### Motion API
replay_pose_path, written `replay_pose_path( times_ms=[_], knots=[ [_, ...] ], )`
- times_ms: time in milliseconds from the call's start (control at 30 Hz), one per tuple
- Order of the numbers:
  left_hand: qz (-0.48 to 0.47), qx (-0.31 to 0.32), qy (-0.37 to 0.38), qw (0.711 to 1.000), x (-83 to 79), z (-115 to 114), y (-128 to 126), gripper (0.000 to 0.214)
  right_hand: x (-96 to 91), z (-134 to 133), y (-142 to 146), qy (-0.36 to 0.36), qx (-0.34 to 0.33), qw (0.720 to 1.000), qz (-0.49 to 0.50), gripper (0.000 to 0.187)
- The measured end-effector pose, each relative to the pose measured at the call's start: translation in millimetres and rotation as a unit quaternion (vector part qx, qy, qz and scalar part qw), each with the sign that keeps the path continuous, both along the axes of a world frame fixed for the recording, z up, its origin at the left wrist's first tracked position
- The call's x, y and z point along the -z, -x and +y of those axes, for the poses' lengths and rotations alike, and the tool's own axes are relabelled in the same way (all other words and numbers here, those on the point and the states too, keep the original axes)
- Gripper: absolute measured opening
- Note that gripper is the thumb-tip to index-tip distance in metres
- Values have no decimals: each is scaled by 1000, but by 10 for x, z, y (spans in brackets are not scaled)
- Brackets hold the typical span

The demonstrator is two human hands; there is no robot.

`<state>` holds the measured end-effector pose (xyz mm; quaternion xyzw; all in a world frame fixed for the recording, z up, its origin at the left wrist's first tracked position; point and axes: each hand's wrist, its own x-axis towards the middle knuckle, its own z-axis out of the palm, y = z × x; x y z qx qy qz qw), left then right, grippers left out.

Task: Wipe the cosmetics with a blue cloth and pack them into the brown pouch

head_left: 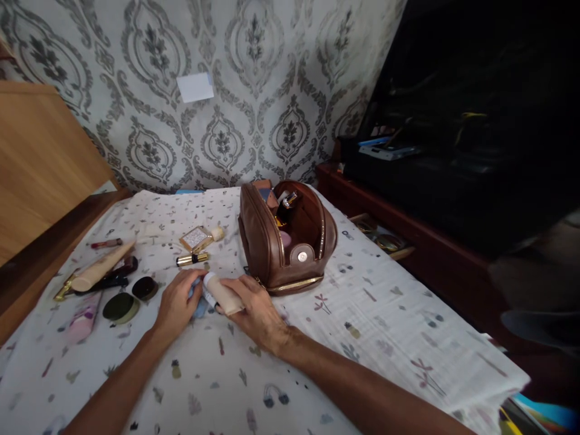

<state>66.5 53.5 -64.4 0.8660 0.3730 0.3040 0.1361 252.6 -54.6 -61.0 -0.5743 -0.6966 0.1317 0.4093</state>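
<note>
My right hand (258, 311) is closed around a cream-coloured tube (223, 295) with a white cap end, just in front of the bag. Beside it my left hand (177, 302) has its fingers curled round a light blue item (200, 308), partly hidden by the hands. A small white piece also shows between the two hands; its kind is hard to make out. The brown cosmetic bag (267, 241) stands unzipped behind my right hand, with several items inside, including a dark bottle with a shiny cap (289, 200). A gold lipstick tube (192, 259) lies just beyond my left hand.
Left on the patterned cloth (199, 393) lie a beige tube (104, 267), a pink-capped tube (81, 323), a green-lidded jar (120, 308) and a dark round jar (145, 288). A glittery gold compact (196, 238) lies farther back. A black screen (480, 121) stands at right.
</note>
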Motion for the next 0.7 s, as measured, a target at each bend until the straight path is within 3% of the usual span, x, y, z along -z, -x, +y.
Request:
replay_pose_path(
  times_ms=[700],
  knots=[
    [7, -16, -55, 998, -37, -58, -59, 26, 73, 82, -61, -52, -37, 998, 2, 41]
  ],
)
